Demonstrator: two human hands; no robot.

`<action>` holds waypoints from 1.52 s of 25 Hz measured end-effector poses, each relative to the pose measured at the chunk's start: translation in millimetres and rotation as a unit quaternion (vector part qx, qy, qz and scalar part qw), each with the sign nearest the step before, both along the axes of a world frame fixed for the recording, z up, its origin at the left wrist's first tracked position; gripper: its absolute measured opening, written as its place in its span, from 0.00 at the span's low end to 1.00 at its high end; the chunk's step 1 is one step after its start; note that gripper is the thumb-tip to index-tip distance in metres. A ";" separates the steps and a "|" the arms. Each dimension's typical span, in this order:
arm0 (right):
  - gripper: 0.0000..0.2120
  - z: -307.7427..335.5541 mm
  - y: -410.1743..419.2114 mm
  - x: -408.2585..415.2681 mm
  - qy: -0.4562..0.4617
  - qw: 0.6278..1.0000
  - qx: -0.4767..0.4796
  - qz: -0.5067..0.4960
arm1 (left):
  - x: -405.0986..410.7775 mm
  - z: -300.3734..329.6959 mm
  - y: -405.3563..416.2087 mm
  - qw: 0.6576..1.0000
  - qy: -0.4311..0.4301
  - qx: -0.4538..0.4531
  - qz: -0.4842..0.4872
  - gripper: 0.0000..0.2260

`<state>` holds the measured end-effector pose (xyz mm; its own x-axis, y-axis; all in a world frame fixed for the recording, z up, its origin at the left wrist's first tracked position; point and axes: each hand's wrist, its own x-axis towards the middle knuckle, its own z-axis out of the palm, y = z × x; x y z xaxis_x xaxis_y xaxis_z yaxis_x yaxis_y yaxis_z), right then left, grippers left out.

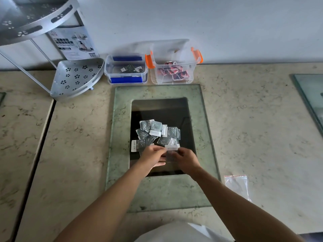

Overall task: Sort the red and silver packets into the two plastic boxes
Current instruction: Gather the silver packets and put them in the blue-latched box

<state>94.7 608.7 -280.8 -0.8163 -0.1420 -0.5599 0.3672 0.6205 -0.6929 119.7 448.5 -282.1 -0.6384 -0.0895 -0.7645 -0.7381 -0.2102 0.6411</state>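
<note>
Several silver packets lie in a loose pile on the dark glass panel in front of me. My left hand and my right hand meet at the pile's near edge, both pinching one silver packet between them. At the back by the wall stands the blue-clipped box with a few silver packets inside. To its right the orange-clipped box holds several red packets, its lid leaning against the wall.
A metal corner shelf rack stands at the back left with its printed card behind it. An empty zip bag with a red strip lies on the marble counter to my right. A glass pane sits at the far right.
</note>
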 end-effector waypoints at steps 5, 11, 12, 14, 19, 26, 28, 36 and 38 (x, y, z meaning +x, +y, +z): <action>0.06 2.3 -3.5 9.0 -0.100 0.987 -0.109 0.058 | 8.6 -2.6 8.7 0.993 -0.014 0.111 0.042 0.10; 0.16 4.1 -22.0 -18.7 0.109 0.986 0.121 0.032 | 17.8 1.8 -4.0 0.987 -0.025 0.118 0.106 0.11; 0.18 2.8 -26.0 -21.2 0.109 0.984 0.132 0.054 | 19.5 4.0 -6.8 0.987 -0.031 0.120 0.107 0.11; 0.20 -0.1 -32.1 -23.5 0.107 0.979 0.156 0.073 | 21.7 6.0 -12.6 0.983 -0.048 0.137 0.112 0.11; 0.11 -2.3 -29.3 -24.4 0.114 0.987 0.105 0.036 | 25.0 7.8 -22.9 0.962 -0.066 0.212 0.157 0.09; 0.15 7.6 -5.6 -16.2 0.047 0.996 -0.063 0.042 | 27.3 3.5 -21.4 0.962 -0.070 0.229 0.131 0.23; 0.13 11.0 -2.5 -16.3 0.016 0.985 -0.156 0.070 | 28.5 4.9 -19.5 0.967 -0.059 0.221 0.111 0.28; 0.25 13.2 -21.9 -15.0 0.030 0.981 -0.120 0.148 | 30.4 14.7 -18.7 0.968 -0.016 0.247 0.051 0.12; 0.20 7.0 -22.7 -19.0 0.062 0.997 -0.050 0.023 | 25.9 9.3 -21.1 0.962 -0.020 0.256 0.093 0.17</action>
